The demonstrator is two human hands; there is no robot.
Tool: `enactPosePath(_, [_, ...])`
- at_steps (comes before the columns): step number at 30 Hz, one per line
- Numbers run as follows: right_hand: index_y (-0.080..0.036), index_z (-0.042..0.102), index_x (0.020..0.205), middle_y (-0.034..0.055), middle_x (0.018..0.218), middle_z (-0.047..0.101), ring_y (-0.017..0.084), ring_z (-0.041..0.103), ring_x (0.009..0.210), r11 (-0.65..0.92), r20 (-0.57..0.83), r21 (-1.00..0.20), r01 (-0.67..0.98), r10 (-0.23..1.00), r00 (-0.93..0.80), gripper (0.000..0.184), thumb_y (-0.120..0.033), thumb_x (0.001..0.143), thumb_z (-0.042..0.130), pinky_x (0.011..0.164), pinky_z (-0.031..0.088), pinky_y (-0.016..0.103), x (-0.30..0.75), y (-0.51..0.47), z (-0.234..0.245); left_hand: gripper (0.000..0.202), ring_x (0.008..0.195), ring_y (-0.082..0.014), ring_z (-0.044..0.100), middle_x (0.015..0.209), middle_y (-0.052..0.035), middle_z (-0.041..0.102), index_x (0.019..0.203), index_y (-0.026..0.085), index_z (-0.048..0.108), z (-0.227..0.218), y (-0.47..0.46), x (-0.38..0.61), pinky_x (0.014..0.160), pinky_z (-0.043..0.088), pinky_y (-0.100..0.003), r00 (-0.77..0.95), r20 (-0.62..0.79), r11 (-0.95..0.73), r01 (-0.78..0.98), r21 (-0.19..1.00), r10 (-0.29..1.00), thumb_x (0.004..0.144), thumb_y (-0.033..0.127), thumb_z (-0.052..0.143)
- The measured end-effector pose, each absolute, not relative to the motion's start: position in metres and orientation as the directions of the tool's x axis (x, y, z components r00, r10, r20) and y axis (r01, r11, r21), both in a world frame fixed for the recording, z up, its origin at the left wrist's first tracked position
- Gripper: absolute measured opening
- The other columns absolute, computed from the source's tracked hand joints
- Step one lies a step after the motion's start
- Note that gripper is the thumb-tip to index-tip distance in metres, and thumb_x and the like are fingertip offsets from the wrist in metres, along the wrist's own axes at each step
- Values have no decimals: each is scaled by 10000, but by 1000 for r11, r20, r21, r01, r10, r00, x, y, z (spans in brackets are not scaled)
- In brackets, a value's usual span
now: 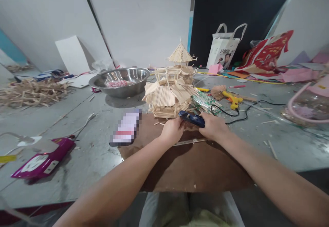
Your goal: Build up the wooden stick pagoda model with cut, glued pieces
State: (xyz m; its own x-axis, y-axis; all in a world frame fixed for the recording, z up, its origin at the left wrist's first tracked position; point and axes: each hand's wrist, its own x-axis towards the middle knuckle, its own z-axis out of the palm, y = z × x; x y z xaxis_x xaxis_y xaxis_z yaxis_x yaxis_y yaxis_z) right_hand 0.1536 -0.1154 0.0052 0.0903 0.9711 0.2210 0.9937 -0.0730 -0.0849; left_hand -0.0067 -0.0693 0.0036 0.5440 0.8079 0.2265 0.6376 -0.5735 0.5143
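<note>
My right hand (pixel 214 126) is closed around a dark blue hand tool (pixel 193 118), perhaps a cutter, its kind unclear. My left hand (pixel 172 131) is closed at the tool's far end; what its fingers pinch, if anything, is hidden. Both hands are above a brown board (pixel 200 168), on which a thin pale strip (pixel 191 141) lies. Just beyond my hands stands a pavilion model (pixel 167 97) built of thin wooden sticks. Another model with a pointed roof (pixel 181 54) rises behind it.
A phone (pixel 125 127) and a steel bowl (pixel 123 83) are left of the model. A purple power strip (pixel 43 162) lies farther left. To the right are packaged sticks (pixel 205 102), a yellow glue gun (pixel 232 98) with its black cord, and a pink-rimmed clear container (pixel 311 103).
</note>
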Motion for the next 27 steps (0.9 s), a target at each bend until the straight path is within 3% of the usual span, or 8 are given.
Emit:
enactPosePath(7, [-199, 555, 874, 78, 777, 647, 238, 600, 722, -86, 204, -51, 995, 974, 94, 329, -438, 676, 446, 573, 395, 297, 153, -111, 9, 295, 676, -221, 600, 717, -92, 646, 893, 145, 593, 3, -67, -5, 604, 423, -297, 533, 273, -598, 692, 404, 801, 816, 275, 339])
enactPosePath(13, [-192, 575, 914, 95, 803, 651, 251, 600, 743, -107, 168, -41, 993, 979, 113, 369, -441, 678, 439, 603, 418, 317, 149, -112, 15, 299, 716, -218, 603, 738, -98, 649, 893, 142, 590, 3, -66, -6, 643, 430, -305, 537, 270, -600, 730, 327, 799, 824, 264, 326])
enactPosePath(23, [-173, 582, 927, 114, 841, 646, 272, 594, 797, -134, 112, -52, 990, 984, 139, 377, -418, 665, 467, 644, 425, 333, 142, -111, 21, 242, 758, -206, 602, 792, -94, 654, 885, 144, 591, 6, -66, -3, 683, 431, -287, 499, 286, -574, 744, 341, 818, 799, 192, 371])
enactPosePath(27, [-176, 552, 932, 104, 855, 637, 265, 590, 797, -97, 120, -130, 987, 986, 113, 335, -373, 672, 474, 629, 421, 321, 140, -114, 23, 252, 710, -202, 607, 735, -82, 658, 867, 144, 597, 6, -64, -7, 661, 433, -286, 501, 300, -583, 720, 377, 812, 816, 214, 361])
